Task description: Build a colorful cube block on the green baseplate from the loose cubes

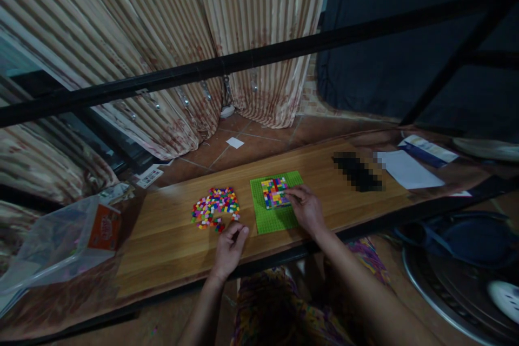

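Note:
A green studded baseplate (272, 223) lies on the wooden board, with a block of many-coloured toy bricks (272, 193) built up on it. At the right side of this block is my right hand (308, 210), its thumb and fingertips pinched together; whatever is between them is too small to make out. Left of the baseplate a loose pile of small coloured bricks (217, 203) is spread out. My left hand (230, 248) rests at the pile's near edge, fingers curled in and thumb against them. Whether it holds a brick I cannot make out.
The wooden board (162, 248) lies on a long narrow table. A clear plastic bin (60, 243) with an orange label stands at the left end. To the right are a blurred-out black object (357, 172), white paper (409, 168) and a blue-and-white packet (430, 150). A dark bar (259, 57) crosses behind.

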{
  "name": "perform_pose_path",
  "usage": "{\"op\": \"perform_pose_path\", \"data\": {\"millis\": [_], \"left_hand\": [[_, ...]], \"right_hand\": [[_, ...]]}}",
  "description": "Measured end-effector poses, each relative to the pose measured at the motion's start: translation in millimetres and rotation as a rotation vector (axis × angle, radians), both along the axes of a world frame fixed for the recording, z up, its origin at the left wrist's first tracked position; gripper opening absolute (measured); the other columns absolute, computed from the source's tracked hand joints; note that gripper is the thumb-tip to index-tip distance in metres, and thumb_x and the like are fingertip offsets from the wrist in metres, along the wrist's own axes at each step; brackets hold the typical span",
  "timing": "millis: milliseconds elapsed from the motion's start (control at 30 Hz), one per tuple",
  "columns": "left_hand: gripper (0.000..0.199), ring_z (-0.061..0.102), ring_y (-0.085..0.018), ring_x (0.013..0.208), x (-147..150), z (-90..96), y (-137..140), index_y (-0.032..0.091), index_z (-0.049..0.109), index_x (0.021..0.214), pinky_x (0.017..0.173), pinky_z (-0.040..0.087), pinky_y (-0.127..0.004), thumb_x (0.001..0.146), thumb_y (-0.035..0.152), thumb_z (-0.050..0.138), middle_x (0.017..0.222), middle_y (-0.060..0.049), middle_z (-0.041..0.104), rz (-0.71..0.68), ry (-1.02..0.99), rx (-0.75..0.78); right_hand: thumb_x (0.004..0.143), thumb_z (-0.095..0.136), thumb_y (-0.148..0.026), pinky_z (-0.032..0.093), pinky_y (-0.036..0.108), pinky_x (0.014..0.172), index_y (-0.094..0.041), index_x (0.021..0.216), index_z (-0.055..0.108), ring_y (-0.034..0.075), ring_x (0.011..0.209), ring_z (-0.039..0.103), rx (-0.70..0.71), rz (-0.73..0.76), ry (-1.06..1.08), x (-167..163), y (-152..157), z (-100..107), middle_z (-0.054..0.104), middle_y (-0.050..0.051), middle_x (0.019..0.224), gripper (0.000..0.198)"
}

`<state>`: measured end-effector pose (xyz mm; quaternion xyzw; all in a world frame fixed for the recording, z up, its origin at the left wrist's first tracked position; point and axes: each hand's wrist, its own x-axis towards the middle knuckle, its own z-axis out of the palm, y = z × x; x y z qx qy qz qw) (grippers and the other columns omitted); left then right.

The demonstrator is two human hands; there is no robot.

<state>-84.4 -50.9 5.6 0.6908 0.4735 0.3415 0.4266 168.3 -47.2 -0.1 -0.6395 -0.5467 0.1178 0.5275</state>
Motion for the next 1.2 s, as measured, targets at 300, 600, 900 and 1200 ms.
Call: {"op": "perform_pose_path", "data": {"millis": [300,600,900,1200], "left_hand": [[0.031,0.044,-0.012,0.065,-1,-1.7,1,0.017,0.056,0.070,0.062,0.037,-0.022,0.085,0.044,0.052,0.067,0.001,0.048,-0.003,0.015,0.003],[0.029,0.043,-0.011,0.064,2,-0.7,-1,0.017,0.055,0.068,0.061,0.037,-0.022,0.085,0.040,0.052,0.065,0.002,0.047,0.007,0.012,0.029],[0.027,0.048,-0.012,0.066,1,-0.9,0,0.017,0.057,0.070,0.064,0.039,-0.023,0.085,0.040,0.053,0.068,0.001,0.051,0.001,0.010,0.032],[0.025,0.052,-0.014,0.072,2,-1.2,-1,0.018,0.059,0.074,0.069,0.042,-0.025,0.085,0.039,0.052,0.072,-0.001,0.056,-0.009,0.007,0.039]], "right_hand": [[0.077,0.063,-0.036,0.048,0.037,0.083,-0.024,0.084,0.075,0.020,0.090,0.061,-0.053,0.030,0.211,0,7,-8,0.066,0.006,0.094,0.018],[0.064,0.073,-0.040,0.051,0.037,0.078,-0.019,0.090,0.073,0.020,0.081,0.065,-0.085,0.017,0.656,-4,8,-6,0.073,0.007,0.092,0.034],[0.062,0.074,-0.044,0.053,0.037,0.074,-0.015,0.087,0.070,0.020,0.077,0.066,-0.078,-0.077,0.673,-10,18,-3,0.073,0.007,0.084,0.038],[0.066,0.071,-0.046,0.054,0.038,0.072,-0.014,0.090,0.070,0.020,0.073,0.066,-0.092,-0.093,0.549,-10,18,-10,0.072,0.009,0.083,0.041]]}}
